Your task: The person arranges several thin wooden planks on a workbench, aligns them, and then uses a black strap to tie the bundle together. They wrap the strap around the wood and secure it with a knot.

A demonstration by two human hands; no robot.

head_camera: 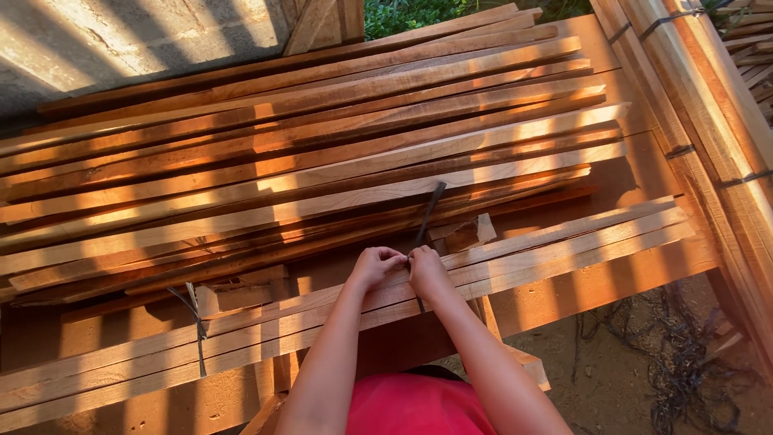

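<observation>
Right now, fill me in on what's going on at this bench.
A person in a red top has both hands together on a dark strap that runs around a bundle of long wooden slats lying on a wooden bench. The left hand and right hand pinch the strap on top of the bundle. A second tie already circles the bundle further left. A larger stack of slats lies behind.

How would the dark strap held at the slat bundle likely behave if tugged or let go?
The dark strap stands up from both hands, left hand and right hand, so it is probably springy. It looks thin and light. It should bend around the slat bundle.
</observation>
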